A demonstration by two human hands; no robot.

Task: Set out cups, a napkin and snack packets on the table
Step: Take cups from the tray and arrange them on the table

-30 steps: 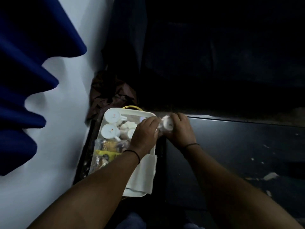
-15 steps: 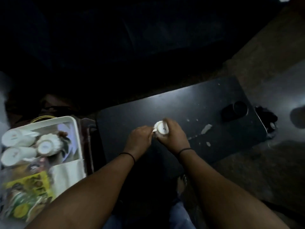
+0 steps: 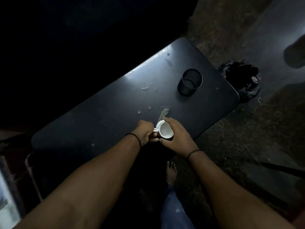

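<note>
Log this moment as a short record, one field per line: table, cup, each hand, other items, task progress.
table: dark table, pale specks and a smear on top
cup: white cup, mouth toward the camera, near the table's front edge
left hand: left hand pinching the cup's handle
right hand: right hand wrapped around the cup's body
other items: black cylindrical holder standing toward the table's right end
task progress: no cup released yet; no napkin or packets on the table
</note>
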